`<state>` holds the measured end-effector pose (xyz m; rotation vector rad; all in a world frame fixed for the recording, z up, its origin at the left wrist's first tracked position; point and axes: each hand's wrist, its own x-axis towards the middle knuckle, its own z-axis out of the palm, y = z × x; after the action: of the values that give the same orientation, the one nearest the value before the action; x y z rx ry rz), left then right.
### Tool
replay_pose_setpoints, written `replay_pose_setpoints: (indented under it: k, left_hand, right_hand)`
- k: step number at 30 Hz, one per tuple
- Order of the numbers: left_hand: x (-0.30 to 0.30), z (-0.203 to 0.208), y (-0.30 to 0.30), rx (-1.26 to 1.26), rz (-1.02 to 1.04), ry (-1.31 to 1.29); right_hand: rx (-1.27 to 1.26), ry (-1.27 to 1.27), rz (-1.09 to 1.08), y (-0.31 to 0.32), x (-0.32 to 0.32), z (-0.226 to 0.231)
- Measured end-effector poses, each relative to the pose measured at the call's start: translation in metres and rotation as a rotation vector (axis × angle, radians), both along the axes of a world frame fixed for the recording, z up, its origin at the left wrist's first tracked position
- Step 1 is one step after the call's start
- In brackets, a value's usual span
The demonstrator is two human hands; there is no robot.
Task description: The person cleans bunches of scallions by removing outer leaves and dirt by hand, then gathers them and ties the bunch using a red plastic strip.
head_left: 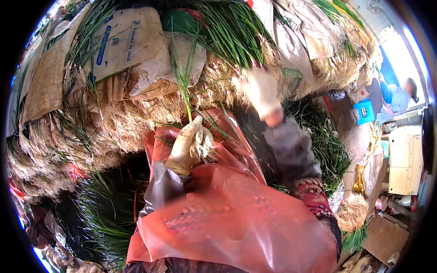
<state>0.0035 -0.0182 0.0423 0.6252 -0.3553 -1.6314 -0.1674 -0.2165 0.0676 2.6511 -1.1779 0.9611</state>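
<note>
In my gloved left hand (186,144) is a small bunch of scallions (184,84). Its green leaves point up and away from me, and pale roots hang out beside the fingers. My gloved right hand (259,91), smeared by motion, is at the front edge of a big heap of scallions (232,34), near their reddish bulbs. Whether its fingers grip anything does not show. Dense straw-coloured roots (123,125) line the front of the heap. A translucent red plastic apron (236,218) covers my lap.
Sacking and a printed sheet (120,41) lie over the heap. Loose scallions (107,214) are piled low at my left, and more greens (318,141) lie at my right. A root bundle (353,211) sits beyond. Far right, a person (396,100) is near a blue crate (364,112).
</note>
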Motion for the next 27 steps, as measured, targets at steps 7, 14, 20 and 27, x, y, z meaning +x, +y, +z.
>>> replay_pose_setpoints:
  k: [7, 14, 20, 27]
  left_hand:
    - [0.003, -0.012, -0.047, 0.000, 0.088, -0.481]
    - [-0.011, -0.021, -0.047, 0.103, -0.008, 0.030]
    - [-0.011, -0.003, -0.035, -0.037, -0.113, 0.114]
    - [-0.009, -0.006, -0.031, 0.044, 0.096, 0.226]
  right_hand:
    - [0.541, 0.157, 0.073, -0.014, 0.036, -0.009]
    - [1.166, -0.270, 0.649, 0.024, 0.041, -0.016]
    - [0.227, -0.352, 0.106, 0.016, 0.052, -0.043]
    - [0.471, 0.559, -0.126, 0.029, 0.001, -0.018]
